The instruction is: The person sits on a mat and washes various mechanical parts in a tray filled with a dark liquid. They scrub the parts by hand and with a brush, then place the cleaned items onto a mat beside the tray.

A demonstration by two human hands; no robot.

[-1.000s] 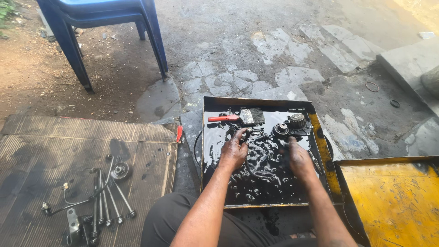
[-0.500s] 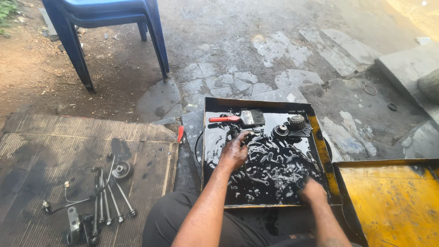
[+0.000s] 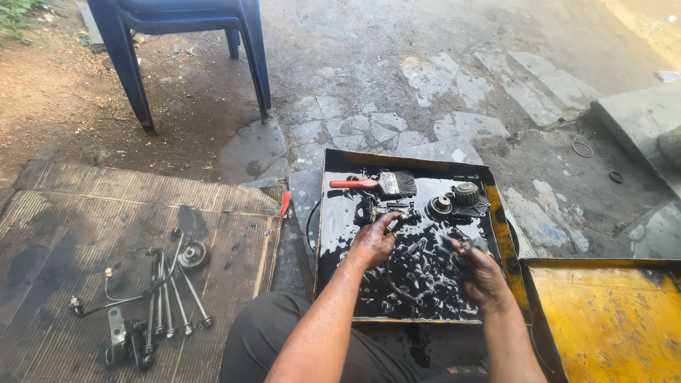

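Note:
A black metal tray [image 3: 328, 213] on the ground holds dark oily liquid and several small metal parts. My left hand [image 3: 372, 242] reaches into the tray's middle, its fingers closed on a small dark part near the tray's centre. Over the right side of the tray, my right hand [image 3: 484, 275] grips another dark, oil-covered part. A brush with a red handle [image 3: 374, 184] lies at the tray's far edge. Two round toothed parts [image 3: 454, 201] sit at the far right corner.
A ribbed mat [image 3: 78, 234] on the left carries several long bolts, a bent pipe and a small pulley [image 3: 191, 254]. A yellow tray [image 3: 610, 319] sits at the right. A blue plastic chair [image 3: 184, 42] stands at the back on cracked concrete.
My right hand drew back to the tray's near edge, then came forward again holding a dark part. My left hand stayed near the tray's middle.

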